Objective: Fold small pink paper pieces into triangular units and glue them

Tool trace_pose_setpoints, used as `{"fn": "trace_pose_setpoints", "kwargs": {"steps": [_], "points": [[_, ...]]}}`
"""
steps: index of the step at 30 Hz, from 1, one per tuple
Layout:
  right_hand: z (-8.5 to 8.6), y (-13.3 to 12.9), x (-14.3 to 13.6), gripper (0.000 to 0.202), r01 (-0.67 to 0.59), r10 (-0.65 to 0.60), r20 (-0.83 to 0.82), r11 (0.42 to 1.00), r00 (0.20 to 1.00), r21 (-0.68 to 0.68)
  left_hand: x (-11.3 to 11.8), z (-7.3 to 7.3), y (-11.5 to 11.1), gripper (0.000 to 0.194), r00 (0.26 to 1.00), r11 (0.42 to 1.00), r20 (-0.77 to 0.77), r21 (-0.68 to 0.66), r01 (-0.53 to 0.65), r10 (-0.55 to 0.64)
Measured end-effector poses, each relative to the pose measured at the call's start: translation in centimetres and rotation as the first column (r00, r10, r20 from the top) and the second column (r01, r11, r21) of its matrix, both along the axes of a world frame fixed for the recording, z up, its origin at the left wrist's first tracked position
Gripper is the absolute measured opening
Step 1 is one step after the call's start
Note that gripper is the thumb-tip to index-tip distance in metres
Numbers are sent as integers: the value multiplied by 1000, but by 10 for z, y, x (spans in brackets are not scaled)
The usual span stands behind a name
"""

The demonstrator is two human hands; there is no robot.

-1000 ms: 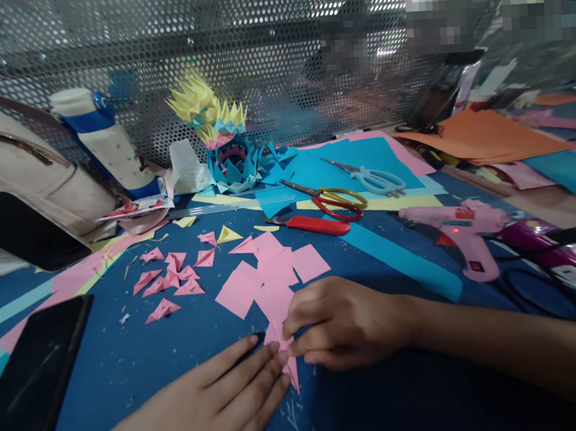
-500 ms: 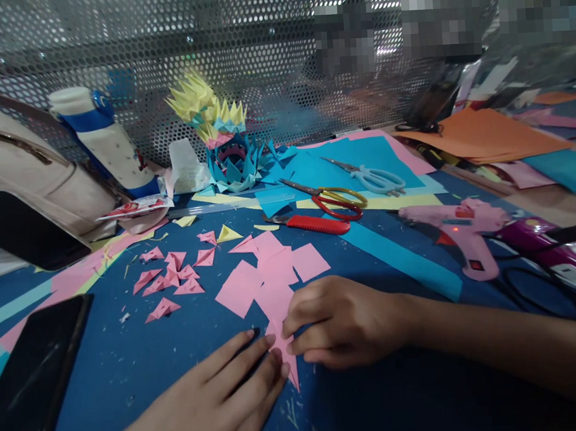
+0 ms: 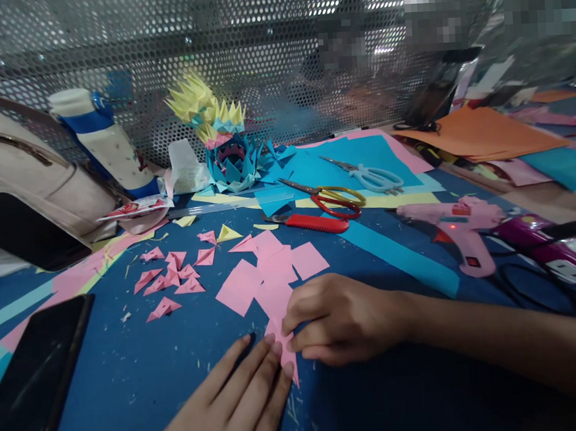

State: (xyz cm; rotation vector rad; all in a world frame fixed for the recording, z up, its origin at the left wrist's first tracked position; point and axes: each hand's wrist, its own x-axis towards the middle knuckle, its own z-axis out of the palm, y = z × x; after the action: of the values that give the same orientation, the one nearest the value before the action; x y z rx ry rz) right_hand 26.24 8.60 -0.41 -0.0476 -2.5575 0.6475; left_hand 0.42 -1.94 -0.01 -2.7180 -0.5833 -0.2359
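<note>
A pink paper piece [image 3: 288, 357] with a pointed lower end lies on the blue tabletop between my hands. My left hand [image 3: 234, 398] rests flat with its fingers stretched out, fingertips on the paper's left edge. My right hand [image 3: 339, 319] has its fingers bent and pressed together at the paper's right side; whether it pinches anything is hidden. Just beyond are flat pink squares [image 3: 238, 287], partly overlapping. Small folded pink triangles [image 3: 163, 308] lie scattered to the left, near a yellow one [image 3: 228, 233].
A red cutter [image 3: 317, 223], scissors [image 3: 338, 200], a pink glue gun [image 3: 467, 225] with cables and blue sheets [image 3: 362, 154] lie beyond and right. A spiky paper model [image 3: 232, 160] and a bottle [image 3: 105, 144] stand behind. A black phone [image 3: 36, 376] is at left.
My left hand has shifted slightly right, its fingers lying over the paper's left edge. My right hand has barely moved.
</note>
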Motion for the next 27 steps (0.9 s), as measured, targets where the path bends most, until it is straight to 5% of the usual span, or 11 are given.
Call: {"fn": "trace_pose_setpoints", "kwargs": {"steps": [14, 27], "points": [[2, 0, -1, 16, -1, 0, -39, 1000, 999, -6, 0, -6, -5, 52, 999, 999, -14, 8, -40, 40], [2, 0, -1, 17, 2, -2, -37, 1000, 999, 9, -8, -5, 8, 40, 993, 994, 115, -99, 41, -29]]}}
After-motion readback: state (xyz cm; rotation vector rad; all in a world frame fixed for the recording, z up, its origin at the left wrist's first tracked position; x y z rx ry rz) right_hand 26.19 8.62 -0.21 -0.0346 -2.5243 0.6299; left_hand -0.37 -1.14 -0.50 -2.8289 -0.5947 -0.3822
